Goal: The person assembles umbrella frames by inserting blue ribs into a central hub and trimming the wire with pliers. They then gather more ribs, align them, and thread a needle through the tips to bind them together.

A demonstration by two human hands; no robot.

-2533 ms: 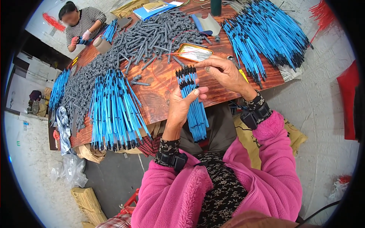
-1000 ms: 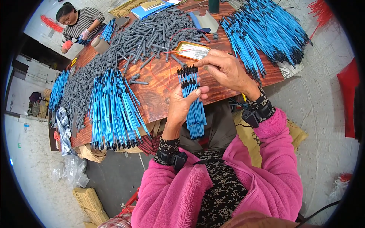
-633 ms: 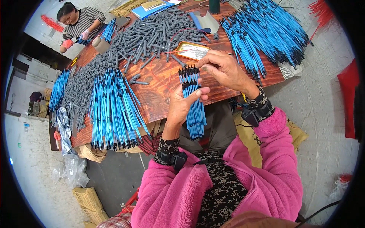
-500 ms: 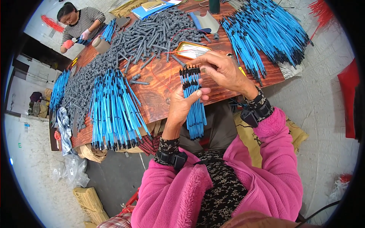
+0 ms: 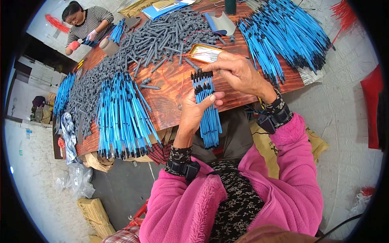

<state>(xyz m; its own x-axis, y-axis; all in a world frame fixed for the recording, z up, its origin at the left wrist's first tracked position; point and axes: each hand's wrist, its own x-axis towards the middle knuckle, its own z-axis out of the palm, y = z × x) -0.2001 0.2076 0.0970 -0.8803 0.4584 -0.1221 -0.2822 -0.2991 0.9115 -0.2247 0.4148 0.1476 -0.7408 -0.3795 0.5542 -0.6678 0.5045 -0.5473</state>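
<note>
One blue rod bundle [image 5: 209, 125] gathered, left hand [image 5: 193, 112] wrapping it — right hand [image 5: 240, 75] at its black tips [image 5: 198, 76], cannot tell if pinching; loose rods [image 5: 121, 117] left of bundle seem ungathered.

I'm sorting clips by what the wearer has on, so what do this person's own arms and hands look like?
Both arms are in bright pink, fleecy sleeves. Past them show black cuffs with a pale floral print, each ringed by a dark strap carrying a boxy black device. The left hand and right hand wear no gloves.
</note>
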